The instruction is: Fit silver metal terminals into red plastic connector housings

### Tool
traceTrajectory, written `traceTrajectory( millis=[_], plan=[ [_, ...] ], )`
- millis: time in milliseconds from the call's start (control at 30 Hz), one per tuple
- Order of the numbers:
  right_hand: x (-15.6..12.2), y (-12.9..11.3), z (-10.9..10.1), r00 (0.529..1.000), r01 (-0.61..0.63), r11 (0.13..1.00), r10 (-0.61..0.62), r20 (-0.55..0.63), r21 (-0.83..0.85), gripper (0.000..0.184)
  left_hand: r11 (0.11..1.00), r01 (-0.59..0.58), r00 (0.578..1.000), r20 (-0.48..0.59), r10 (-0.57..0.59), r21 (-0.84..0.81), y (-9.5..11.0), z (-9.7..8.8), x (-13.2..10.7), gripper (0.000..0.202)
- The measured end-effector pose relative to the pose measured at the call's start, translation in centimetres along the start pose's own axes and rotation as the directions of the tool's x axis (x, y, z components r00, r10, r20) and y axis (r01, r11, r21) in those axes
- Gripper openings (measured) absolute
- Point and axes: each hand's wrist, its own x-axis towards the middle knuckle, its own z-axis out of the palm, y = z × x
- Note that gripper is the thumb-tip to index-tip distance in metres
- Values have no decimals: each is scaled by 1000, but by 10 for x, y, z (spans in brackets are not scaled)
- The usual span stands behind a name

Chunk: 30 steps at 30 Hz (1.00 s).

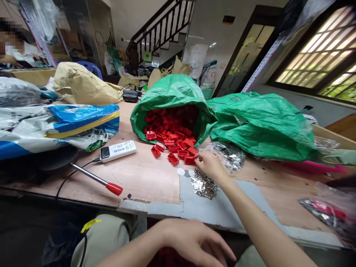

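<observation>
My right hand (211, 165) reaches out over the middle of the bench (144, 178), fingertips drawn together at the nearest of the red plastic pieces (172, 139) that spill from the mouth of the green bag (172, 92). I cannot tell whether they actually grip a piece or only touch it. My left hand (191, 241) lies below the bench's near edge, over my lap, fingers spread and holding nothing that I can see.

I think the main risk is the small pile of shiny metal discs (204, 185) right under my right wrist, towards the near edge. A dragging forearm could scatter them or sweep some off the bench. The red heap slopes loosely out of the bag, so tugging one piece could slide others down. The clear bag of shiny parts (228, 155) touches my hand on the right and could snag.

How far the red pieces run inside the bag is hidden in shadow. My fingertips cover their own contact point. A red-and-silver bundle at the bench's right edge is blurred and cut off, and my left palm faces away from me.
</observation>
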Motion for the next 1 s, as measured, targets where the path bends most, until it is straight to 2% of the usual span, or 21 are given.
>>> traceTrajectory(
  millis=[33,67,100,133,167,200,233,267,300,367,400,433,500,567,600,633,700,800,867,1000],
  plan=[
    [-5,-2,-1,999,-18,1000,19,-28,17,16,993,-94,990,-115,85,-72,11,-4,-9,49],
    [-10,-4,-4,998,-35,999,37,-47,40,17,987,-151,951,-281,127,-64,21,-10,-17,41],
    [-15,-7,-8,997,-48,997,51,-54,62,19,988,-155,864,-484,138,4,28,-17,-25,35],
    [-22,-11,-14,997,-57,994,62,-45,96,21,985,-141,711,-683,168,96,33,-25,-31,31],
    [-29,-17,-19,997,-66,986,69,-16,150,23,977,-121,528,-822,214,177,35,-33,-36,37],
    [-36,-23,-23,997,-73,973,68,29,220,25,971,-99,399,-885,241,220,35,-41,-40,52],
    [-42,-30,-26,995,-78,948,53,87,310,27,968,-91,331,-909,253,236,34,-47,-42,68],
    [-48,-37,-28,989,-76,914,20,143,397,28,967,-92,318,-913,254,237,31,-53,-44,74],
    [-52,-43,-28,981,-69,877,-27,191,475,28,969,-96,346,-905,249,229,29,-58,-44,73],
    [-56,-50,-24,961,-45,828,-117,251,560,28,971,-100,423,-874,239,217,25,-62,-44,51],
    [-56,-50,-21,954,-33,824,-144,264,566,30,971,-93,443,-865,237,219,24,-63,-44,38],
    [-55,-47,-18,954,-25,833,-145,261,553,32,971,-77,442,-865,237,226,24,-63,-44,30],
    [-52,-33,-13,980,-26,886,-69,187,464,33,971,-24,390,-892,228,237,23,-63,-43,25],
    [-48,-10,-12,998,-59,949,52,31,311,27,972,41,325,-923,206,231,22,-64,-40,25],
    [-45,3,-13,993,-95,969,108,-46,227,24,973,63,311,-931,191,221,21,-64,-39,25],
    [-42,17,-16,982,-138,980,154,-105,144,21,975,74,312,-934,175,208,20,-64,-37,25],
    [-36,41,-22,964,-216,976,214,-155,2,19,979,71,340,-927,157,192,17,-63,-33,24],
    [-23,62,-28,969,-229,966,215,-124,-119,17,978,60,377,-912,164,200,13,-61,-28,24],
    [-14,63,-25,984,-174,969,163,-74,-174,17,973,78,381,-908,174,219,10,-61,-27,23],
    [3,51,-6,996,-86,963,85,-14,-255,16,963,108,384,-904,189,248,6,-61,-25,21]
  ],
)
